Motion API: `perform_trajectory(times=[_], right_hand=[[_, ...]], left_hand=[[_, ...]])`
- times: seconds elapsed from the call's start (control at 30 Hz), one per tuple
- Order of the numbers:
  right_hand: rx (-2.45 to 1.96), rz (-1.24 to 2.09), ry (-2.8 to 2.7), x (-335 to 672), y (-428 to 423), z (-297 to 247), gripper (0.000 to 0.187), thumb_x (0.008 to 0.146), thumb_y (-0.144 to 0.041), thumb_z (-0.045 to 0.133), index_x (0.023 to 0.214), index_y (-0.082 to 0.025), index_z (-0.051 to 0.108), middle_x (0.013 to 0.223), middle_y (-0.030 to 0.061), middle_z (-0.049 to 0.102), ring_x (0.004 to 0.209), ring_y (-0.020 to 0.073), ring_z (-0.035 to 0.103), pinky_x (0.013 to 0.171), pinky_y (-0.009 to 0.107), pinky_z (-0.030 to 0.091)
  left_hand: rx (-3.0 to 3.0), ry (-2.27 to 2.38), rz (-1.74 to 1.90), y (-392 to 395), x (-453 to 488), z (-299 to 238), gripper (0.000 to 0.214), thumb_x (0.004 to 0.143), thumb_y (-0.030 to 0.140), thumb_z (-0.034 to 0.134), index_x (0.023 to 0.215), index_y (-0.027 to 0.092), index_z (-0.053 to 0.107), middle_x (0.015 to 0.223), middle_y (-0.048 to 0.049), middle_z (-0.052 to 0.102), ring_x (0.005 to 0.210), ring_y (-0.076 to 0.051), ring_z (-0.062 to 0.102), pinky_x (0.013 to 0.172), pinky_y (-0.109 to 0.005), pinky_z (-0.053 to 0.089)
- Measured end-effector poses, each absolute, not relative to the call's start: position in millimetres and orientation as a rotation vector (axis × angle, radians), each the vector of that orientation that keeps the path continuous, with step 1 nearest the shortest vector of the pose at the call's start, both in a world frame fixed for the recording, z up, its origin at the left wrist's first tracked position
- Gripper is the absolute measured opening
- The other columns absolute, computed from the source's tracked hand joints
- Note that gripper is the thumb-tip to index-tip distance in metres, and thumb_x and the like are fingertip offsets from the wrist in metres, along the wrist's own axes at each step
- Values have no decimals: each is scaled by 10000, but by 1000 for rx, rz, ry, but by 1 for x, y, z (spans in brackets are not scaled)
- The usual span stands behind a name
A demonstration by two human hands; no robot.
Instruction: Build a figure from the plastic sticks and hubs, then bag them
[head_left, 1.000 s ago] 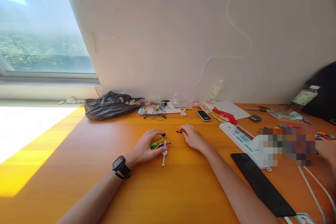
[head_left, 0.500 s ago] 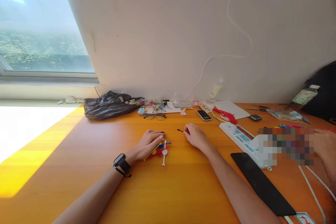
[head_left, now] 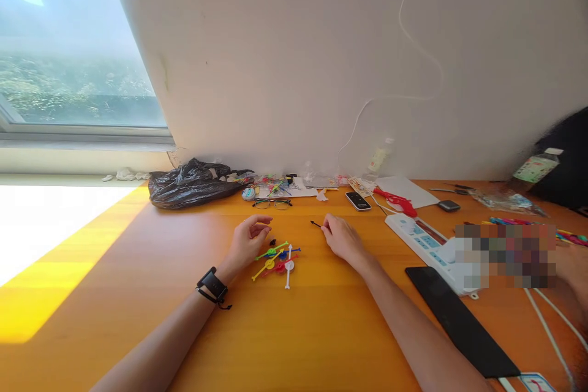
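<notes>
My left hand is just left of a loose cluster of plastic spinner arrows, its thumb and fingers apart and nothing in them. In that cluster lie a green arrow, a yellow arrow, a blue arrow, a red arrow and a white arrow, overlapping on the table. A small black piece rests just above the green one. Further right, my right hand pinches a black arrow; its pointed end sticks out to the left, the remainder hidden by the fingers.
Eyeglasses, a black plastic bag and small packets lie toward the wall. To the right are a black-and-white device, a red toy gun, a power strip and a black slab. Another person's hand shows at far right.
My left hand has lifted off the spinner arrows and drawn back to the upper left, uncovering the green and yellow arrows and the black piece. My right hand keeps its pinch.
</notes>
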State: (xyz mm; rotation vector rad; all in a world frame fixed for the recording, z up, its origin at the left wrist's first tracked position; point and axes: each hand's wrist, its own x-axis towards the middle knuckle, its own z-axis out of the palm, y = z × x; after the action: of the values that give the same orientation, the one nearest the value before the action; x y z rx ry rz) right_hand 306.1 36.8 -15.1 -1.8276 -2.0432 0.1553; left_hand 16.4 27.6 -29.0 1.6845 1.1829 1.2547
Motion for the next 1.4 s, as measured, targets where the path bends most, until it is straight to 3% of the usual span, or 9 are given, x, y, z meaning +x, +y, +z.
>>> perform_trajectory(times=[0.17, 0.37, 0.6, 0.77, 1.1, 1.23, 1.4], right_hand=[[-1803, 155, -1994, 297, 32, -9, 98, 1019, -158, 492, 955, -218, 538, 876, 60, 679, 784, 202, 604, 644, 290, 303], [-1686, 173, -1986, 294, 30, -5, 115, 985, -135, 507, 962, -232, 563, 933, 43, 705, 845, 203, 641, 708, 283, 375], [-1591, 193, -1986, 294, 32, -8, 214, 973, -103, 512, 1119, -222, 613, 1140, 79, 719, 980, 209, 672, 803, 290, 440], [-1556, 190, -2004, 293, 31, -7, 196, 997, -118, 472, 1030, -210, 642, 1065, 75, 699, 931, 202, 660, 801, 287, 449], [-1578, 141, -1980, 288, 26, -3, 154, 1030, -194, 447, 1088, -236, 584, 1115, 73, 711, 951, 221, 667, 760, 301, 405], [-1606, 108, -1944, 284, 24, -1, 136, 1049, -254, 415, 1019, -240, 547, 1013, 67, 710, 877, 227, 647, 701, 308, 356], [-1626, 85, -1910, 281, 22, 2, 323, 1079, -309, 305, 786, -247, 424, 747, 25, 607, 687, 203, 554, 631, 319, 279]], left_hand=[[1736, 1255, 1155, 25, 13, -27, 315, 898, 375, 613, 1087, 150, 727, 1103, -132, 773, 916, -245, 751, 797, -356, 602], [1824, 1152, 944, 15, 18, -15, 296, 880, 406, 654, 997, 165, 778, 884, -86, 800, 793, -228, 749, 706, -305, 578], [1891, 1120, 890, 8, 20, 0, 252, 866, 354, 629, 894, 182, 810, 856, -73, 807, 774, -220, 735, 682, -285, 556], [1902, 1140, 862, 8, 19, -1, 249, 841, 326, 618, 862, 183, 822, 824, -64, 809, 720, -215, 724, 657, -285, 556], [1777, 1158, 924, 11, 19, -6, 359, 897, 481, 646, 894, 160, 807, 875, -95, 813, 748, -233, 743, 649, -296, 570], [1777, 1183, 975, 10, 20, -7, 366, 890, 506, 665, 918, 166, 796, 856, -94, 804, 738, -234, 739, 641, -298, 573], [1880, 1047, 997, 6, 21, -8, 366, 892, 482, 697, 1075, 181, 798, 983, -117, 805, 890, -257, 754, 805, -339, 603]])
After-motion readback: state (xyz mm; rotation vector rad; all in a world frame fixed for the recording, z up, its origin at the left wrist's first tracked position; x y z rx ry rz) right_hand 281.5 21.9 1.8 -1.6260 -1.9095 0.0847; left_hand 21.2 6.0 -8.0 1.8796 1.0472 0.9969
